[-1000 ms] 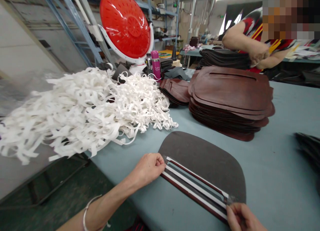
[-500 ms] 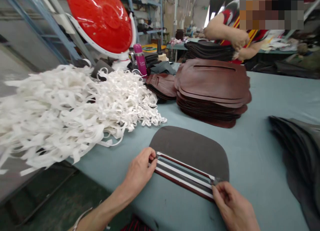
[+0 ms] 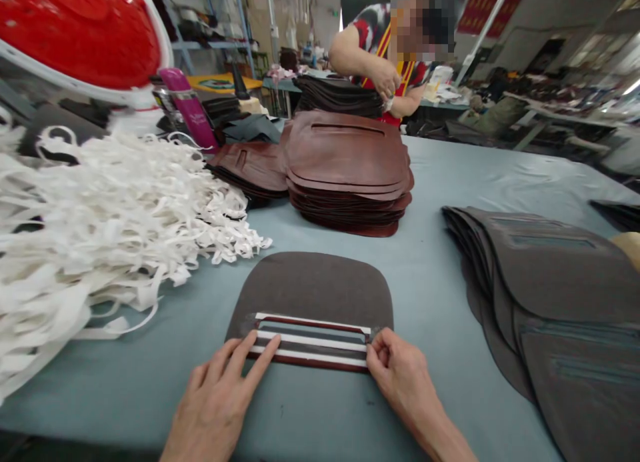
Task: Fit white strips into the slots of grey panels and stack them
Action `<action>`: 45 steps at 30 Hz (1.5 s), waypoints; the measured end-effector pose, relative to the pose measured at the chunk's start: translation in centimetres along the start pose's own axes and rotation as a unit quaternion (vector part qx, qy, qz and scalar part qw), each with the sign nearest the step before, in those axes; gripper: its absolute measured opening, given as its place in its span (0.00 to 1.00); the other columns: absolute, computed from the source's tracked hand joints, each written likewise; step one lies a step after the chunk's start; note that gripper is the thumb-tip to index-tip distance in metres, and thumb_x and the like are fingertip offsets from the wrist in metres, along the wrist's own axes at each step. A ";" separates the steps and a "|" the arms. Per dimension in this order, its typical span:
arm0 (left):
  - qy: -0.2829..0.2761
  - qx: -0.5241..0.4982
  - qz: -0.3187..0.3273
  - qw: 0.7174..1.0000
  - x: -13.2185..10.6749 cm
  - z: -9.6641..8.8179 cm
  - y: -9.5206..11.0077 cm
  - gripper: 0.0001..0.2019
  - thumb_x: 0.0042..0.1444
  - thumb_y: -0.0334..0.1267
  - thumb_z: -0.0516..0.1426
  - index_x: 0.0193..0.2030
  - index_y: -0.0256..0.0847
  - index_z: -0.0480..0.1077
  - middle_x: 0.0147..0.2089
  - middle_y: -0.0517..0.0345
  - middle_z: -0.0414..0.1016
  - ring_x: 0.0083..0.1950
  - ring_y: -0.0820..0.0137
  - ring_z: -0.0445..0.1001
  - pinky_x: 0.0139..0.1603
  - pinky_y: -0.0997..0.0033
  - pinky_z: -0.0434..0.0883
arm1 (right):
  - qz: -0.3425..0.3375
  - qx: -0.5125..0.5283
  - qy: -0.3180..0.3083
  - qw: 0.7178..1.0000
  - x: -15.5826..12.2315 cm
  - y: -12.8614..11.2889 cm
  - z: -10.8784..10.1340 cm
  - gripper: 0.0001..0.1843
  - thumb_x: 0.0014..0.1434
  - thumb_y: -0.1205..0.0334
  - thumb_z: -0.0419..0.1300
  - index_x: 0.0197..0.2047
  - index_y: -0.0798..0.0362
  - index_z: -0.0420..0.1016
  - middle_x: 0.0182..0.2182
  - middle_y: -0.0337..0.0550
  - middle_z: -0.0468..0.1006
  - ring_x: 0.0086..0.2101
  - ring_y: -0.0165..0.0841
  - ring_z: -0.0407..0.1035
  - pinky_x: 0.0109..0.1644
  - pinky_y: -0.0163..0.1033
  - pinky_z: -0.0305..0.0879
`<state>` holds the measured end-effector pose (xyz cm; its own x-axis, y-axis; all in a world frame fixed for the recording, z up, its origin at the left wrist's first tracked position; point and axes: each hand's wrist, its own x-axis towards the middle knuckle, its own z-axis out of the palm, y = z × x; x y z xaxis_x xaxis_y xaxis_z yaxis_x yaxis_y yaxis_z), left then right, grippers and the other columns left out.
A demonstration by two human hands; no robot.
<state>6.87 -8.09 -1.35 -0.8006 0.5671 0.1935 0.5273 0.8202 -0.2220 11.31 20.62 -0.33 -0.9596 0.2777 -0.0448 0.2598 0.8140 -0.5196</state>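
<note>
A dark grey-brown leather panel [image 3: 320,282] lies flat on the table, its rounded side away from me. Near its front edge runs a long slot [image 3: 313,330] with reddish-brown edging and white tape strips [image 3: 320,342] along it. My left hand [image 3: 215,395] rests open on the panel's front left corner, fingers spread, the tips on the taped band. At the front right corner, my right hand [image 3: 400,369] has thumb and fingertips pinched on the panel's edge beside the slot's end; whether a tape end is also in the pinch is hidden.
White tape pieces [image 3: 130,209] are heaped at left. Stacked brown leather panels [image 3: 350,155] stand behind, and dark slotted panels [image 3: 545,269] lie at right. A pink flask [image 3: 187,109] and red fan [image 3: 80,35] stand back left. Across the table [image 3: 435,262], a person's hand [image 3: 383,75] is over black pieces.
My left hand has gone from pinching the panel's left end to lying spread on it. My right hand still pinches the right end. The view has swung right, and the panel now lies straighter.
</note>
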 end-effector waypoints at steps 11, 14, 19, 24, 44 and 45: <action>0.023 -0.006 0.025 0.999 0.9 0.7 3.2 0.32 0.55 0.18 0.45 0.65 0.46 0.61 0.59 0.40 0.65 0.59 0.53 0.65 0.56 0.54 0.69 | -0.005 -0.106 0.034 0.994 0.1 -0.4 0.6 0.08 0.55 0.66 0.52 0.25 0.52 0.63 0.19 0.33 0.67 0.21 0.27 0.63 0.27 0.33 0.50; 0.031 -0.015 0.020 0.999 0.7 0.5 3.6 0.33 0.55 0.18 0.46 0.65 0.47 0.59 0.59 0.36 0.63 0.60 0.50 0.65 0.57 0.51 0.68 | -0.022 -0.148 0.052 0.987 -0.2 -0.7 0.5 0.07 0.57 0.68 0.52 0.28 0.52 0.65 0.22 0.35 0.69 0.22 0.29 0.64 0.27 0.34 0.50; 0.027 -0.040 0.029 0.998 2.0 0.8 3.2 0.36 0.53 0.18 0.47 0.67 0.52 0.54 0.61 0.37 0.60 0.63 0.50 0.62 0.59 0.50 0.66 | -0.277 -0.177 0.078 0.941 0.0 -2.8 1.5 0.17 0.61 0.71 0.50 0.52 0.51 0.68 0.38 0.46 0.71 0.37 0.36 0.65 0.38 0.38 0.61; -0.013 -0.108 0.030 0.994 5.1 0.1 2.0 0.26 0.60 0.29 0.50 0.64 0.54 0.59 0.63 0.41 0.61 0.66 0.51 0.59 0.62 0.44 0.61 | -0.323 -0.164 0.073 0.929 0.4 -3.8 3.5 0.19 0.59 0.74 0.49 0.51 0.57 0.70 0.37 0.49 0.70 0.39 0.38 0.64 0.41 0.41 0.65; 0.076 -0.343 -0.089 0.932 5.2 1.7 -0.7 0.18 0.61 0.33 0.54 0.57 0.40 0.60 0.60 0.47 0.62 0.64 0.61 0.59 0.66 0.51 0.63 | -0.323 -0.183 0.032 0.928 5.3 -1.4 2.3 0.05 0.57 0.67 0.54 0.30 0.49 0.66 0.24 0.36 0.72 0.24 0.31 0.71 0.27 0.33 0.64; 0.077 -0.349 -0.093 0.929 5.1 1.6 -0.7 0.18 0.60 0.33 0.54 0.57 0.40 0.60 0.60 0.46 0.61 0.64 0.61 0.59 0.66 0.51 0.64 | -0.307 -0.172 0.017 0.936 5.3 -1.5 2.4 0.05 0.59 0.65 0.54 0.31 0.49 0.66 0.23 0.35 0.73 0.23 0.30 0.71 0.27 0.32 0.63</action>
<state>1.93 -5.86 -1.72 -0.8744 0.3711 0.3126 0.4833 0.7236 0.4927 5.54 19.63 -1.82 -0.9367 -0.2859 0.2020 -0.3153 0.9397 -0.1324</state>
